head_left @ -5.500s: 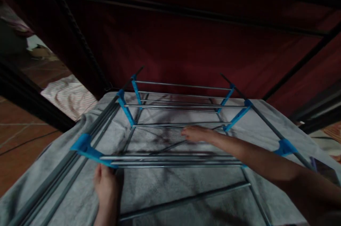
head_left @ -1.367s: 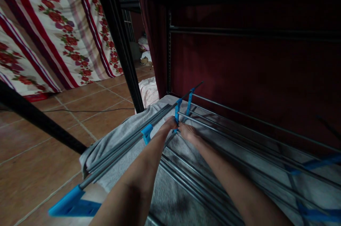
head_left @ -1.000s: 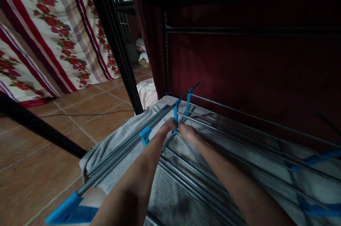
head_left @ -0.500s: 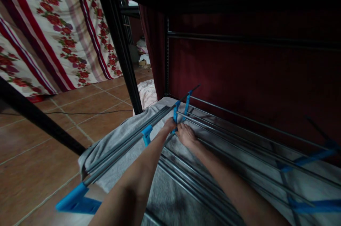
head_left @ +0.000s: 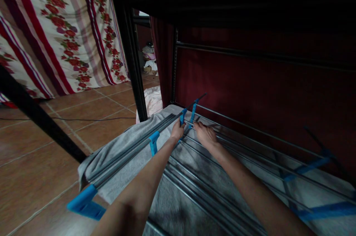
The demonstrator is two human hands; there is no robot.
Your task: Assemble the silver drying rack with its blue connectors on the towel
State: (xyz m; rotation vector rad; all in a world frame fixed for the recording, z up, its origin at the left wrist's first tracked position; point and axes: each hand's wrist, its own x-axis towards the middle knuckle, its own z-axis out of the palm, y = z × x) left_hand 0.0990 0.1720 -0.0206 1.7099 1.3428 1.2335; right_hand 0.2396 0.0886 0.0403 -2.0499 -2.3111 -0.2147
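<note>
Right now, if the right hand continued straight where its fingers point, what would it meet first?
Probably the farther blue bracket, which appears just ahead of the right hand. Depth is unclear, so it might instead pass in front, toward the nearer blue bracket.

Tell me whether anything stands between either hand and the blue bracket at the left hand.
Nothing visible blocks the left hand: it grips the blue bracket. Between the right hand and that bracket lies only the end of a metal rod, which the right hand seems to touch.
</note>
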